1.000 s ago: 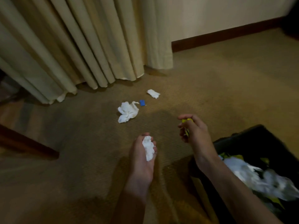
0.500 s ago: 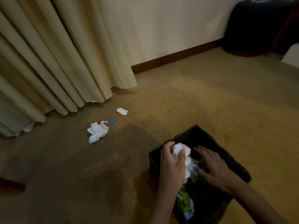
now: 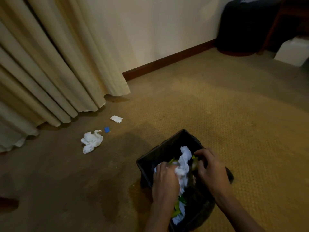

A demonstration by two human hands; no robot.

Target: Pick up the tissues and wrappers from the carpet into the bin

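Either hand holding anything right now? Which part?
Left hand grips the white tissue in the bin, along its left edge. Right hand has curled fingers in the bin; its grip cannot be told.

Beige pleated curtain (image 3: 50, 72) hanging at left; cream wall (image 3: 158, 30) with dark wooden skirting board (image 3: 167, 61); dark round seat (image 3: 247, 25) in the far right corner.

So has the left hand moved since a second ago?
Yes. The left hand has moved right, from above bare carpet into the black bin, pressing down on white tissue.
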